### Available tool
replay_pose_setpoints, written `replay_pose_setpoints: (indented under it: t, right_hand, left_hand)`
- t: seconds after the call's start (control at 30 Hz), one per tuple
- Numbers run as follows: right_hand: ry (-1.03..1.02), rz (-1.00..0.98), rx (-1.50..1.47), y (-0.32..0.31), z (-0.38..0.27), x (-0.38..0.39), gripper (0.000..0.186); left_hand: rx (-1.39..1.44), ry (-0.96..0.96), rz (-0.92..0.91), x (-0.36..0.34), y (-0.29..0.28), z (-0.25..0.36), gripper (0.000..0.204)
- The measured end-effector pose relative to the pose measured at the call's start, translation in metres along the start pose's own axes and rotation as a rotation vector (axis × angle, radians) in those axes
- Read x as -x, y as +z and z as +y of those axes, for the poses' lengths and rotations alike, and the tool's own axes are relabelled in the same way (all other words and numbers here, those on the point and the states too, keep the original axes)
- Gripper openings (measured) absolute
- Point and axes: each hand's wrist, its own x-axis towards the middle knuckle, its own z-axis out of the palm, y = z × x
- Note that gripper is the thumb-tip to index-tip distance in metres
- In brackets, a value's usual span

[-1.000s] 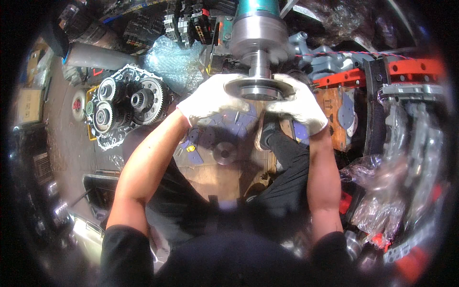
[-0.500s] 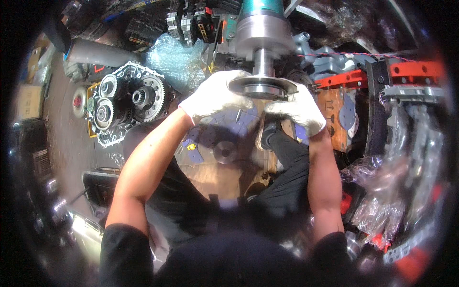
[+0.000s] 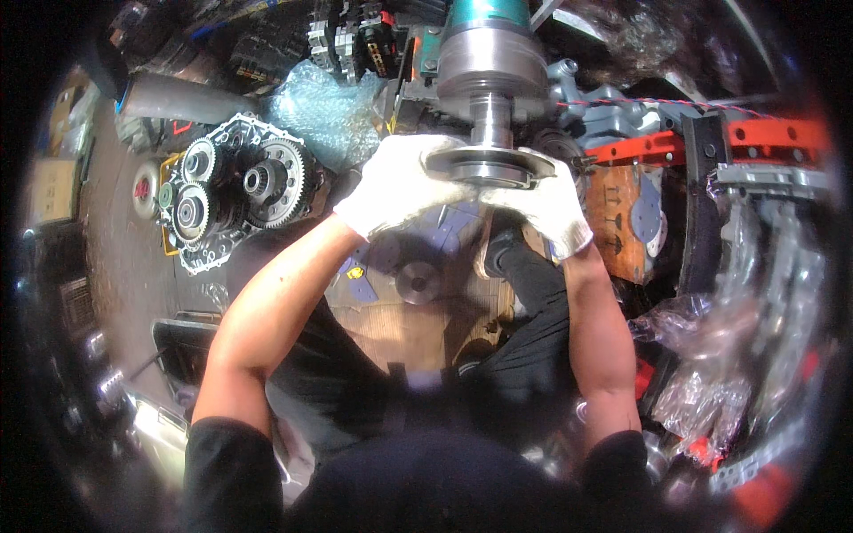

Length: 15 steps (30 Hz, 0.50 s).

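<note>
My left hand (image 3: pixel 402 188), in a white glove, is closed on the left side of a round metal disc (image 3: pixel 492 171) with a raised ring at its centre. From the right, my gloved right hand (image 3: pixel 549 210) grips the same disc, its fingers reaching beneath. The upper face of the disc meets, or lies just under, a shiny metal shaft (image 3: pixel 490 120). That shaft comes down from a thick grey cylinder (image 3: pixel 493 67) with a green top. Glove and disc hide most of my fingertips.
An open gear housing (image 3: pixel 240 191) with several toothed gears lies at the left. Bubble wrap (image 3: pixel 324 107) is behind it. Below my hands, a second round metal part (image 3: pixel 418 282) rests on cardboard. At right are a wooden box (image 3: pixel 622 222), a red beam (image 3: pixel 769 131) and plastic-wrapped parts (image 3: pixel 755 258).
My right hand has shifted a little left, further under the disc. My left hand has moved slightly along its edge. The disc stays at the shaft's lower end.
</note>
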Motion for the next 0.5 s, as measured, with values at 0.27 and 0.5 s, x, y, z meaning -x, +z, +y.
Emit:
replay_pose_setpoints:
  t: [0.27,0.5]
  right_hand:
    - [-0.041,-0.017,-0.026,0.0007,0.0005,0.0011,0.056]
    - [-0.032,0.019,-0.046,0.0027,0.0031,0.0012,0.056]
  left_hand:
    - [-0.054,-0.028,0.021,-0.0001,0.0006,0.0042,0.063]
    - [-0.057,0.008,0.027,-0.0011,0.0007,0.0065,0.061]
